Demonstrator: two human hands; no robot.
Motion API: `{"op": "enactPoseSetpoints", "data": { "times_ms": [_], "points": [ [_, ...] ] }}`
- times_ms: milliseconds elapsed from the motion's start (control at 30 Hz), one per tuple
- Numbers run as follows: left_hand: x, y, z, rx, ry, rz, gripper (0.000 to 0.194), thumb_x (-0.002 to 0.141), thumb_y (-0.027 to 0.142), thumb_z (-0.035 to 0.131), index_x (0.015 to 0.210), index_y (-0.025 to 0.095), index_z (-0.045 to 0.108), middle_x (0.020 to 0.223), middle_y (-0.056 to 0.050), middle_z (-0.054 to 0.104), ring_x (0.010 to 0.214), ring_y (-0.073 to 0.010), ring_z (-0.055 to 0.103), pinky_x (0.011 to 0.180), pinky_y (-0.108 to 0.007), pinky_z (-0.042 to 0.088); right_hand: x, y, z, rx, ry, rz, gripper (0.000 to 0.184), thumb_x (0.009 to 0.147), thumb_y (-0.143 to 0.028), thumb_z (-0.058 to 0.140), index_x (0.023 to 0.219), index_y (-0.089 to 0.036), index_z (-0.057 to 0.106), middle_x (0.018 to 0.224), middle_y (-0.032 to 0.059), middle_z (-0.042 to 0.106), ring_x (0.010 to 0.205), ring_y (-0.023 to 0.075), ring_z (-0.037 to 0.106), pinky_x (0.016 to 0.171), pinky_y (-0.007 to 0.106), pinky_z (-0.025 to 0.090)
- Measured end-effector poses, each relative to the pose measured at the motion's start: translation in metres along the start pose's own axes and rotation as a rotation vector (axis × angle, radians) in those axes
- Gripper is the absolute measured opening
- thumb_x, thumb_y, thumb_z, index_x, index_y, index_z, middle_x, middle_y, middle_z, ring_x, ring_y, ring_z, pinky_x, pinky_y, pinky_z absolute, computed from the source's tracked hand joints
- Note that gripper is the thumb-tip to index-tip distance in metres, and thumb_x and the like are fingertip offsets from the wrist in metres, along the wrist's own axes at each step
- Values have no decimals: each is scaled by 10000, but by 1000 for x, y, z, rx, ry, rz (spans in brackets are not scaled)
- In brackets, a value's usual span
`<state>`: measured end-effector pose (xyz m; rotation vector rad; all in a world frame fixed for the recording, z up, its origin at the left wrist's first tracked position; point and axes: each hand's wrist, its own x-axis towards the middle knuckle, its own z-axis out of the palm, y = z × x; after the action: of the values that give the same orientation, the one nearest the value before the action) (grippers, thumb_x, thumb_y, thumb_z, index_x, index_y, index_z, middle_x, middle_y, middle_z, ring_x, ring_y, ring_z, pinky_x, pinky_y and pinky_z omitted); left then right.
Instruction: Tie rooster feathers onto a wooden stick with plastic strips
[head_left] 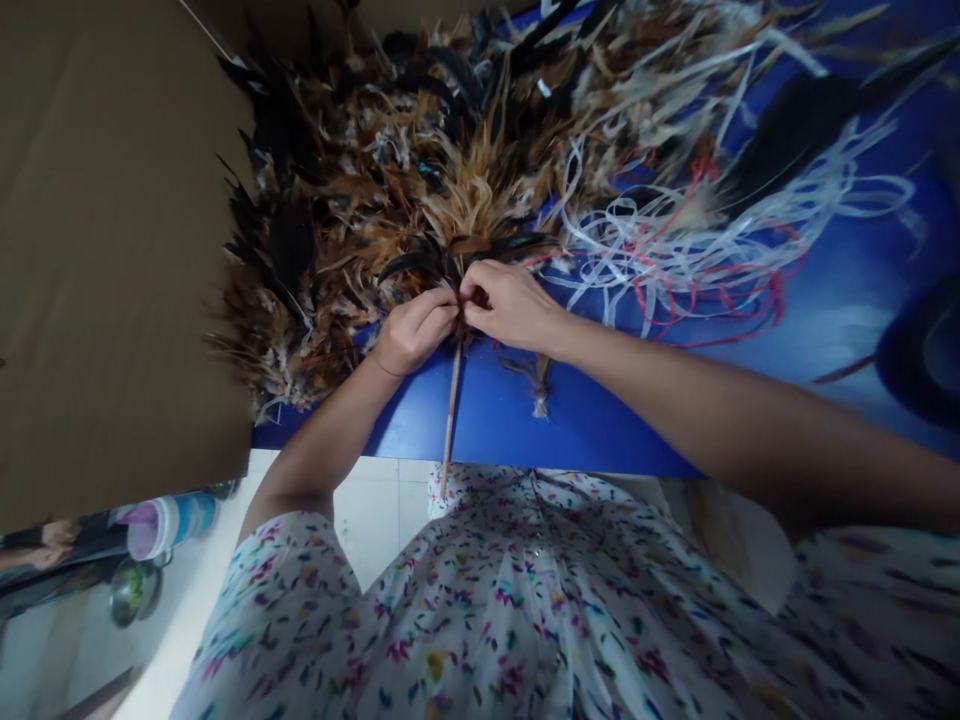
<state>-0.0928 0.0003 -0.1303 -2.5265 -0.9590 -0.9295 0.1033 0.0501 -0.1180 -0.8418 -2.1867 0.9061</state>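
Note:
A thin wooden stick (452, 400) runs from the table edge up to my hands, with dark and tan feathers (469, 200) fanning out at its far end like a feather duster. My left hand (416, 330) is closed, its fingertips pinching the stick where the feathers begin. Against it, my right hand (510, 305) is closed too, thumb and forefinger pressed together at the same spot. Whatever fine piece lies between the right fingertips is hidden. Just below my right wrist a small loose feather tuft (541, 390) lies on the blue table (495, 420).
Piles of brown and black feathers (337, 200) cover the table's left and back. White and red plastic strips (720, 245) lie tangled at right, near a dark round object (926, 350). A cardboard wall (112, 250) stands at left. Beyond it, another person's hands (56, 540) show near a bucket (154, 528).

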Motion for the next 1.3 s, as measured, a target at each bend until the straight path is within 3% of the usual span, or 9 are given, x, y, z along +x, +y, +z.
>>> {"op": "enactPoseSetpoints", "data": {
  "times_ms": [267,733,1300],
  "points": [
    [1,0,1,29,-12,1,130,976,206,529,934,169,646,989,-60,712,871,-108,668,772,-226,549,-2,2,-5,103,2,-18,133,717,-119,545,830,-174,589,802,17,595,719,143,519,712,288,390],
    [0,-1,2,-44,24,33,104,948,153,561,1006,167,646,1022,-67,706,921,-118,676,831,-229,549,2,2,-4,42,-22,-20,100,713,-110,534,781,-183,539,817,27,578,731,148,502,714,289,383],
    [1,2,0,-76,-98,-54,203,995,233,490,931,148,663,996,-98,718,924,-134,691,813,-259,575,-4,1,-9,132,21,-39,139,686,-127,547,807,-194,562,765,0,571,708,143,509,685,284,388]
  ]
}}
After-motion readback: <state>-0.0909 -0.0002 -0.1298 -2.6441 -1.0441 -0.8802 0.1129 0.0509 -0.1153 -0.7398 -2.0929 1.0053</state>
